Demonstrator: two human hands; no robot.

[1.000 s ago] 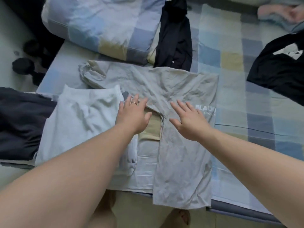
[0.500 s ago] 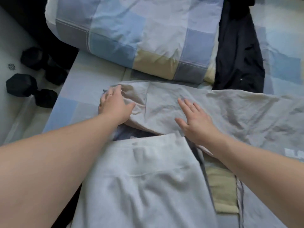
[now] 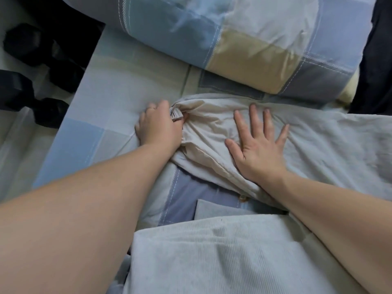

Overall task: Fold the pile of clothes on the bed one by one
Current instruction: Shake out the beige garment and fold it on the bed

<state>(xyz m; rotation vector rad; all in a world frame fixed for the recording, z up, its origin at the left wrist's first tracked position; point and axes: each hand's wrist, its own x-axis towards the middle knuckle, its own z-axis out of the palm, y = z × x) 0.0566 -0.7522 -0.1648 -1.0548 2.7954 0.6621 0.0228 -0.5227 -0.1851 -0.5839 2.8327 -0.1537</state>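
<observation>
Checked blue, grey and beige bed sheet (image 3: 118, 85) carries the pale beige long-sleeved cotton shirt (image 3: 318, 145), spread from the centre out to 3 o'clock. Half a second ago the left hand (image 3: 158, 129) lay on the sleeve end; now its fingers are curled tight round the ribbed cuff (image 3: 176, 113), just toward 9 o'clock of centre. The right hand (image 3: 257, 149), fingers straight and apart, presses the sleeve flat. The sleeve looks ready to fold inward. A folded white ribbed garment (image 3: 212, 257) lies at 6 o'clock.

garment (image 3: 318, 145) spread on bed (image 3: 127, 81), quilt (image 3: 233, 39) behind it, folded top (image 3: 212, 262) in front, dumbbells (image 3: 31, 60) on floor (image 3: 12, 145) left of bed
</observation>
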